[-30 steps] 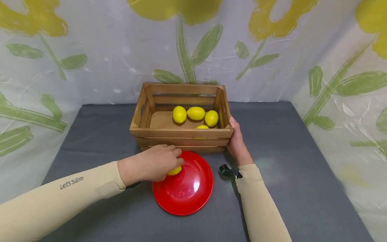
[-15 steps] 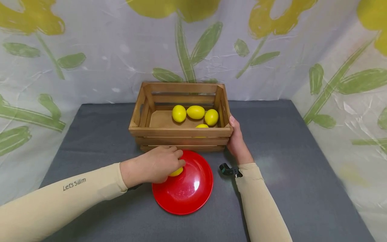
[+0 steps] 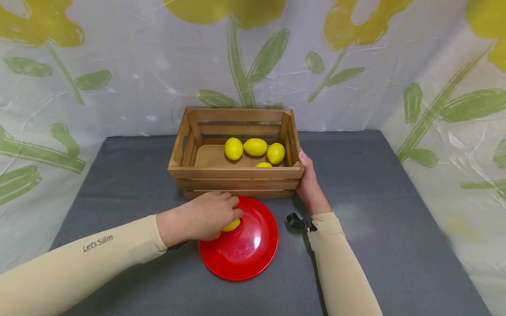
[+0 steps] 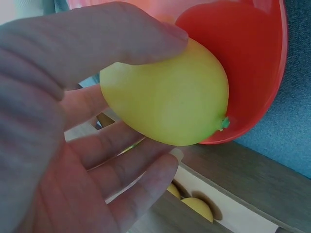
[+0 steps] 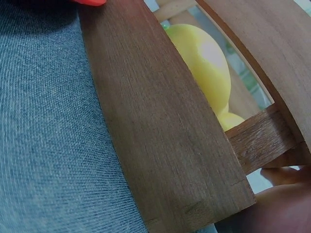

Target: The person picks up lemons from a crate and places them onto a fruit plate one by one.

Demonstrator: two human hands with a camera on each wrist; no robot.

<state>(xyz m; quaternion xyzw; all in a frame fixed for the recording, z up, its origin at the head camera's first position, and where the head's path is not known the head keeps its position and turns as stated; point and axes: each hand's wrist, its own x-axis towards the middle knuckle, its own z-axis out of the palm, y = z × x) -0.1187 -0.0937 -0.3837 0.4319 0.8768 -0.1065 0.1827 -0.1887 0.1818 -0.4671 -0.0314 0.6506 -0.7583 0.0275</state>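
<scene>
My left hand (image 3: 203, 215) holds a yellow lemon (image 3: 231, 225) over the left part of a red plate (image 3: 241, 263). In the left wrist view the thumb lies across the lemon (image 4: 170, 97), with the fingers on its other side and a small green stem tip at its end. My right hand (image 3: 311, 184) grips the right end of a slatted wooden crate (image 3: 237, 173), its thumb up near the top corner; the other fingers are mostly hidden. Inside the crate, several lemons (image 3: 255, 147) lie toward the right, one partly hidden behind the front slat.
Grey cloth covers the table (image 3: 356, 184), on which the crate stands behind the plate. A sheet (image 3: 158, 66) painted with flowers hangs at the back and sides. A black wrist strap (image 3: 300, 222) sits at the right sleeve's cuff.
My left hand has shifted slightly to the right with the lemon, over the plate. The right hand, the crate and the plate keep their places.
</scene>
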